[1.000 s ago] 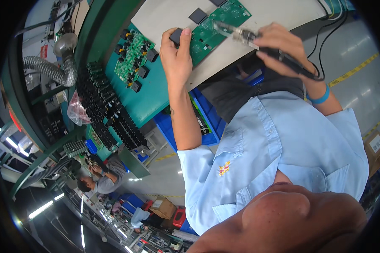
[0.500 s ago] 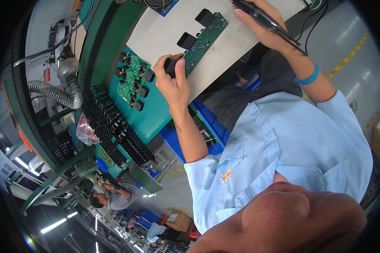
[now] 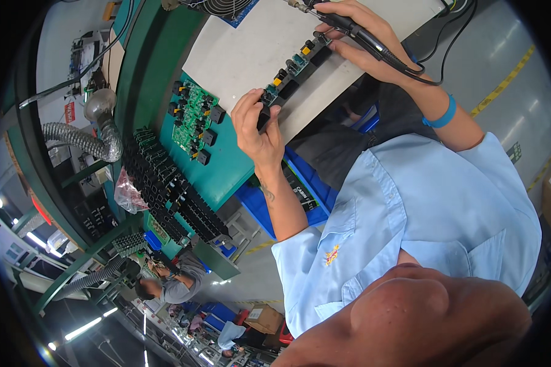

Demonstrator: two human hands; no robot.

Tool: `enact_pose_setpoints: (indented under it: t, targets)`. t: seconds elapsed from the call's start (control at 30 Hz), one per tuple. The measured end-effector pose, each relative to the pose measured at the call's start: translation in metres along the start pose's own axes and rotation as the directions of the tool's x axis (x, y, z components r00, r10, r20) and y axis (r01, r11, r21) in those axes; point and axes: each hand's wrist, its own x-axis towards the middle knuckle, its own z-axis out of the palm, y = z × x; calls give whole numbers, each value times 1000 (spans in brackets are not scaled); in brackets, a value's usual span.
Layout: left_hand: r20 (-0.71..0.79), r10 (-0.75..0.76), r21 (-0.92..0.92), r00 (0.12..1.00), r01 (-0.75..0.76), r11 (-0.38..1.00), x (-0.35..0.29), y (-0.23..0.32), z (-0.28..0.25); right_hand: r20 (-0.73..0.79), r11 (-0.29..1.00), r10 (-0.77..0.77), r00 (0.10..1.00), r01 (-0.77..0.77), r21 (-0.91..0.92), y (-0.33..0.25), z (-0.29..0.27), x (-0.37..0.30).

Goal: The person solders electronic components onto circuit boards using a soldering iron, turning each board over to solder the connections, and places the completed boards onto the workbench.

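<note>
A narrow circuit board [image 3: 295, 66] with black blocks and small yellow parts is held tilted above the white work surface [image 3: 226, 61]. My left hand [image 3: 258, 131] is closed on its lower left end, fingers and thumb gripping a black block there. My right hand [image 3: 373, 46] is closed around a black soldering iron [image 3: 356, 32], whose metal end points away to the upper left and whose cable hangs by my wrist. Fingers of that same hand also touch the upper right end of the board.
Several green circuit boards [image 3: 194, 119] lie on the teal mat [image 3: 220, 177] to my left, next to a long row of stacked boards [image 3: 171, 189]. A fan [image 3: 226, 6] stands at the back. A blue bin [image 3: 257, 211] sits below the edge. Another person [image 3: 180, 281] works farther off.
The board has been turned over, its component side now showing instead of the bare green face. My right hand has come left with the soldering iron and now touches the board's end.
</note>
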Motion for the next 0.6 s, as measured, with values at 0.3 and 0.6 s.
enact_pose_setpoints:
  t: [0.3, 0.6]
  targets:
    - [66, -64, 54, 996, 60, 997, -3, 6, -1, 31, 963, -222, 975, 224, -151, 13, -1, 1]
    - [120, -51, 154, 991, 32, 987, 2, 13, -3, 45, 968, -226, 973, 230, -103, 3, -7, 1]
